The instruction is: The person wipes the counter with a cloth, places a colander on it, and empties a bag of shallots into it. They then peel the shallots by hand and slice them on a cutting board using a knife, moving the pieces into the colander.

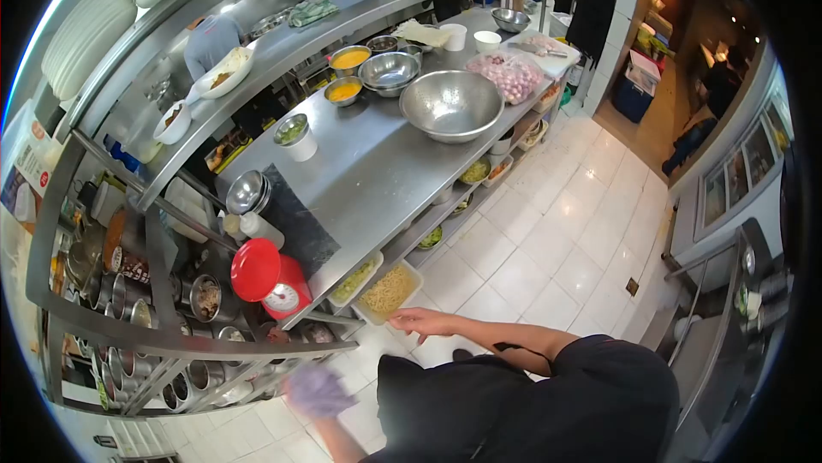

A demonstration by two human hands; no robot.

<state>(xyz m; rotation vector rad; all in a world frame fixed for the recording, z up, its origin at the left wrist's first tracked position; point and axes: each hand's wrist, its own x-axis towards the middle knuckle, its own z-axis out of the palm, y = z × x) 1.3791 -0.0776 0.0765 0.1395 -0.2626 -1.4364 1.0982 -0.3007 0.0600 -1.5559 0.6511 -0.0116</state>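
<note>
My right hand (pixel 421 323) reaches to the near corner of a pale plastic container (pixel 417 292), fingers bent at its rim. Yellowish shredded food (pixel 390 291) fills the container, which juts out from the shelf under the counter. Low at the left, my left hand (pixel 300 396) is blurred by motion. A crumpled light-purple cloth or bag (pixel 323 389) is in it, hiding most of the fingers. Beside the shredded food sits another container (pixel 355 281) of green pieces. Above them stands a red kitchen scale (pixel 272 281) at the counter's end.
On the steel counter (pixel 364 176) are a large metal bowl (pixel 452 107), a bag of pink-and-white pieces (pixel 512 77) and bowls of yellow liquid (pixel 343 91). Metal pots (pixel 205 298) fill the left rack. A person (pixel 218 41) works behind the pass shelf. White floor tiles (pixel 548 232) lie at the right.
</note>
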